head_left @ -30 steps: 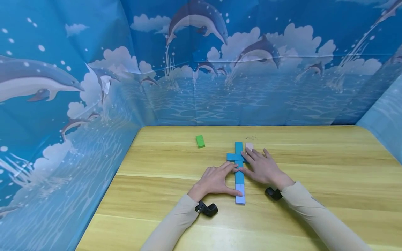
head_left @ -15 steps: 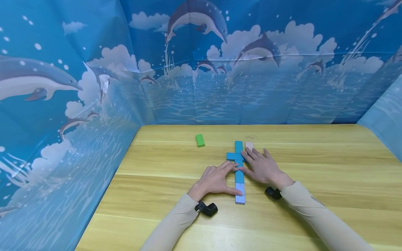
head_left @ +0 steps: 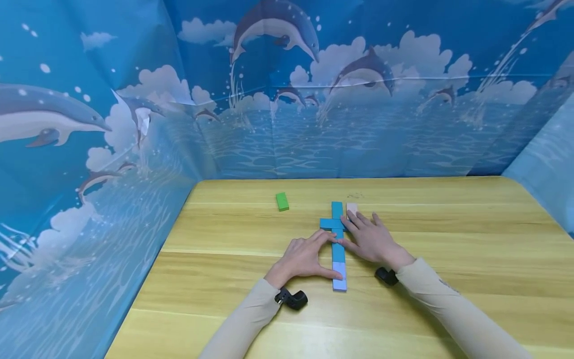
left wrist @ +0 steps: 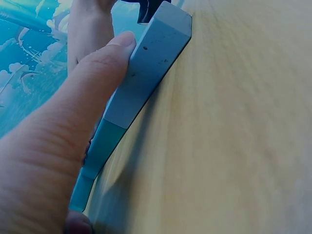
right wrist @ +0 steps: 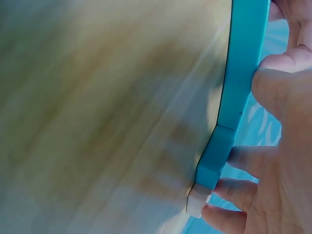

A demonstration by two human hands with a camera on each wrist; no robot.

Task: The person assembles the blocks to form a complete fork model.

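Note:
Flat blocks form a cross shape on the table: a column of blue blocks [head_left: 338, 253], a blue crosspiece [head_left: 327, 224] and a lavender block [head_left: 339, 285] at the near end. My left hand [head_left: 304, 257] spans the column, its thumb touching the lavender block and its fingertips at the blue part. In the left wrist view the thumb [left wrist: 124, 41] lies along the lavender block's edge. With fingers spread, my right hand [head_left: 373, 240] rests at the right side, touching the crosspiece and a pale pink block [head_left: 352, 206] beyond it. Its fingertips partly cover both.
A loose green block [head_left: 282, 201] lies on the wooden table [head_left: 471, 249], back and left of the cross. Dolphin-printed sheeting [head_left: 287, 144] stands behind the table and along its sides. Each wrist carries a small black camera.
The head view has turned slightly to the right. Both hands and all the blocks keep the same places on the table.

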